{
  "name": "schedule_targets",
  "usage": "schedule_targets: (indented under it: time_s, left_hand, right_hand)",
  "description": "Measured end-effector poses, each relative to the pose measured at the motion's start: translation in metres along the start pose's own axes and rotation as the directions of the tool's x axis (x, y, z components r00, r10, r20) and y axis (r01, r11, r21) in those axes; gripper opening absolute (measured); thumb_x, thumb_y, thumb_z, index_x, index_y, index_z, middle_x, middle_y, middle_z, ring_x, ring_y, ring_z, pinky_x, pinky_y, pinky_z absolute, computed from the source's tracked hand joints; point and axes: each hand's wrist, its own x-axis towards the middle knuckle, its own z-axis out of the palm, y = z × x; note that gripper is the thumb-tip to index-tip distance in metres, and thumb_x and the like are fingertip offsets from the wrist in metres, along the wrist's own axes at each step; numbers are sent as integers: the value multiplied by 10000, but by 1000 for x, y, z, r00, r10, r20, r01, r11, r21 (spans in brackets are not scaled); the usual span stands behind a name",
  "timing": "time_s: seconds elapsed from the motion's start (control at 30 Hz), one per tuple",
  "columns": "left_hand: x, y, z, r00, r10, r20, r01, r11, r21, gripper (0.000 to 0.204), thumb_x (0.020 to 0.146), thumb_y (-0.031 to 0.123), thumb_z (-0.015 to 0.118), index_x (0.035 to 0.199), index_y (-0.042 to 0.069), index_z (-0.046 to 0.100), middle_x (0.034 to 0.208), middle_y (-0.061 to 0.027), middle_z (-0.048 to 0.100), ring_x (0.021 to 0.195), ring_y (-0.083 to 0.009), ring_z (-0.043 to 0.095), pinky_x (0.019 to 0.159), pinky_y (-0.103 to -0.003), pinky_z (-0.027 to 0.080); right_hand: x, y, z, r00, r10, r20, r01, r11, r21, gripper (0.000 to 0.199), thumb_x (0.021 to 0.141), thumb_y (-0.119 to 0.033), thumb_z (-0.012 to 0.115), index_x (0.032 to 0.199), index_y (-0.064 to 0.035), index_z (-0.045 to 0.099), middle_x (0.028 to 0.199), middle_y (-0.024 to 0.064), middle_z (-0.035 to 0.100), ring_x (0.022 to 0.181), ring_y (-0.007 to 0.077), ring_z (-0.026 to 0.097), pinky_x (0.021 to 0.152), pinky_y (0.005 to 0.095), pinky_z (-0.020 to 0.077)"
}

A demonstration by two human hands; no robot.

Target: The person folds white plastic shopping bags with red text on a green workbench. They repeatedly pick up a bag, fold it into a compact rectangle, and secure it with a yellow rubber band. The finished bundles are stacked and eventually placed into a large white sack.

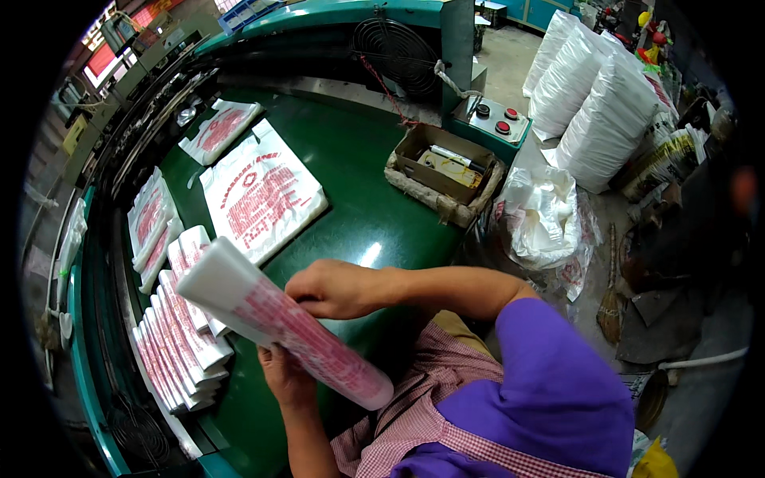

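I hold a thick folded bundle of white plastic bags with red print (279, 323) slanted above the green table (358, 167). My left hand (287, 378) grips it from underneath near its lower end. My right hand (335, 288) closes over its top side near the middle. To the left, several similar folded bundles (179, 334) stand packed in a row at the table's edge. A flat stack of the same printed bags (259, 195) lies further up the table.
More flat bag stacks lie at the far left (151, 219) and back (219, 131). An open cardboard box (442, 163) sits at the table's right edge beside a control box with red buttons (494, 119). White sacks (602, 119) and loose plastic (542, 215) stand on the floor at right.
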Motion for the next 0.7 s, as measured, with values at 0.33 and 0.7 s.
schedule_targets:
  time_s: [0.33, 0.7]
  left_hand:
    - [-31, 27, -18, 982, -184, -34, 184, 983, -8, 482, 760, 51, 662, 1191, -38, 464, 1060, -107, 550, 748, -186, 616, 623, -259, 521]
    - [2, 20, -47, 894, 260, -364, -37, 855, 518, 289, 871, 13, 522, 1151, 34, 451, 1026, -70, 516, 875, -109, 522, 745, -247, 449]
  right_hand:
    - [-7, 7, -4, 992, 125, -16, 1, 123, 992, 188, 943, -179, 476, 1019, -12, 517, 1295, 240, 457, 852, 247, 674, 478, 220, 483]
    - [-19, 45, 53, 913, 395, -105, -195, 645, 739, 438, 845, -127, 636, 1235, -7, 475, 1172, 111, 571, 1065, 194, 558, 924, 345, 445]
